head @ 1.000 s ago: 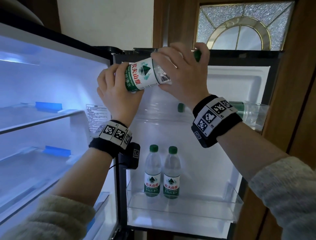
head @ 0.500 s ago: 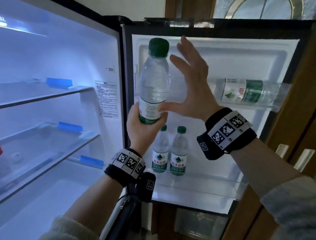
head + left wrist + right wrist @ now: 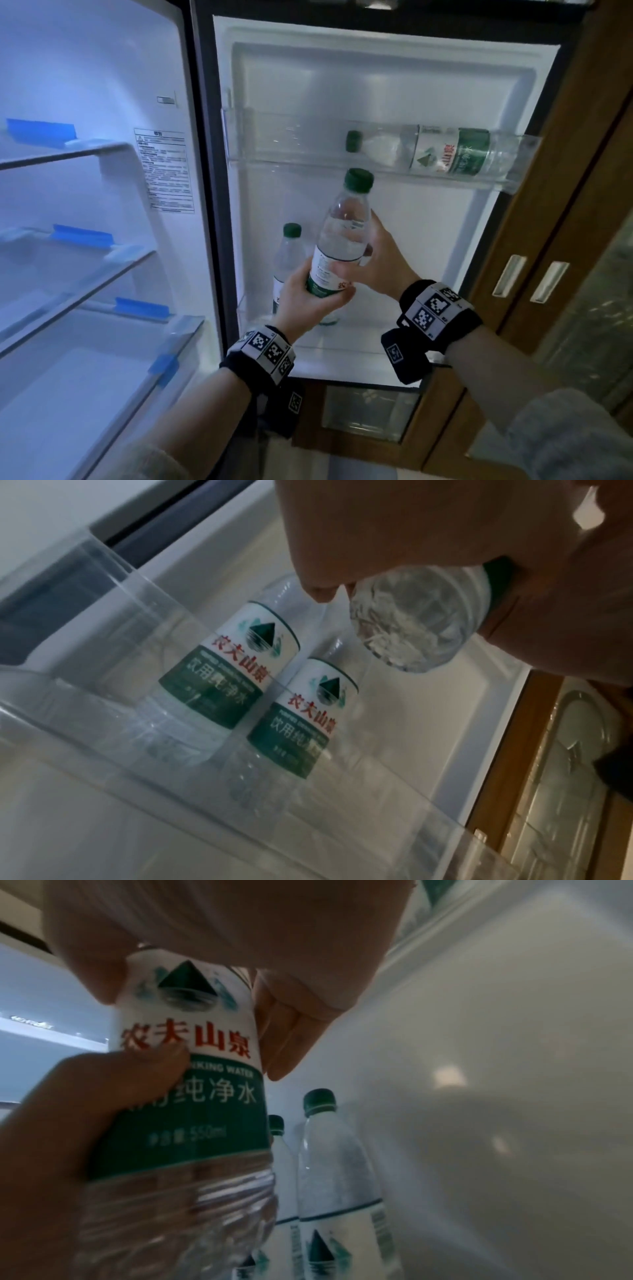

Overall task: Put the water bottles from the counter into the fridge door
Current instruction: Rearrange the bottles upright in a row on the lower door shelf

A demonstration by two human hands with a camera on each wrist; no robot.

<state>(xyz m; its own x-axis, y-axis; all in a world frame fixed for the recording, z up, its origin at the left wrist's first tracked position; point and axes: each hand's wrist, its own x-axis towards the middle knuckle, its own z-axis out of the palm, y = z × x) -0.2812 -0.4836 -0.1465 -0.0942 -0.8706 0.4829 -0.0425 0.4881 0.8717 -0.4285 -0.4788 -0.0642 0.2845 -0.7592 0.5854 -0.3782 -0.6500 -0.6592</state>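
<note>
A clear water bottle (image 3: 342, 236) with a green cap and green-white label is held upright, slightly tilted, in front of the open fridge door. My left hand (image 3: 317, 298) grips its lower part, and my right hand (image 3: 371, 262) wraps its middle from the right. Its base (image 3: 411, 620) hangs above the lower door bin (image 3: 113, 569). Two like bottles (image 3: 236, 666) (image 3: 304, 718) stand in that bin at the left. In the head view only one of these bottles (image 3: 289, 253) shows. Another bottle (image 3: 438, 152) lies on its side in the upper door shelf (image 3: 308, 164).
The lit fridge interior is at the left, with glass shelves (image 3: 68, 150) and a lower drawer (image 3: 102, 377). Wooden cabinet doors with metal handles (image 3: 508, 275) stand just right of the fridge door. The right part of the lower bin (image 3: 370, 346) holds nothing.
The bottle has come down from near the top of the door to just above the lower bin. My right hand, open beside it before, now grips it.
</note>
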